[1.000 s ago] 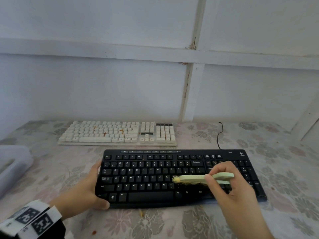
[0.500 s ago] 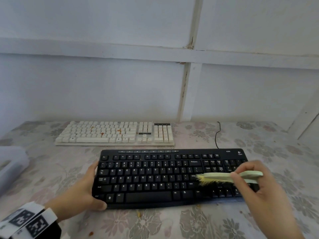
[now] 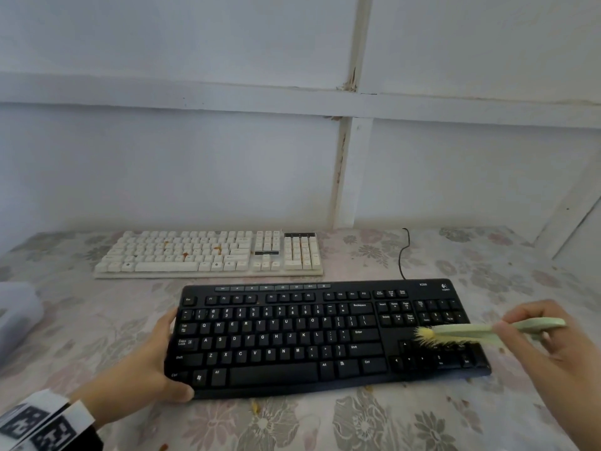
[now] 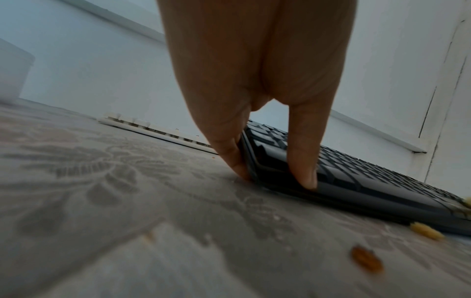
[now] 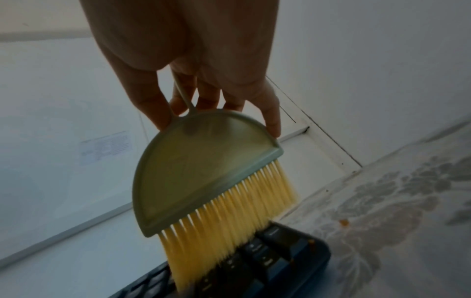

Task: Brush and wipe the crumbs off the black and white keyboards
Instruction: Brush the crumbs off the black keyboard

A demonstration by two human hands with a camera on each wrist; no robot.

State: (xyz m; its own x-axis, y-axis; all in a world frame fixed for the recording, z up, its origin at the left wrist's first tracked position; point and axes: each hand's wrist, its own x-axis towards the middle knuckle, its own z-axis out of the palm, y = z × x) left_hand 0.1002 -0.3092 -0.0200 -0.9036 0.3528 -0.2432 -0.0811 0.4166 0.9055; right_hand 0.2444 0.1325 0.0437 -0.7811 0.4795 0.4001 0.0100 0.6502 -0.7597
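The black keyboard point(image 3: 292, 336) lies near me on the flowered tablecloth. My left hand point(image 3: 153, 362) grips its left end, thumb on the front corner and fingers along the side point(image 4: 303, 161). My right hand point(image 3: 546, 340) holds a pale green brush point(image 3: 481, 332) with yellow bristles point(image 5: 229, 217). The bristles touch the number pad at the keyboard's right end point(image 5: 267, 260). Behind it lies the white keyboard point(image 3: 208, 253), with orange crumbs on its keys.
Crumbs point(image 4: 365, 260) lie on the tablecloth point(image 3: 422, 424) in front of the black keyboard and by its right end point(image 5: 344, 222). A translucent plastic box point(image 3: 16, 317) sits at the left edge. A black cable point(image 3: 403, 252) runs back to the white wall.
My right hand has swept the brush rightward across the black keyboard, from its middle keys to the number pad. My left hand has kept its grip on the left end.
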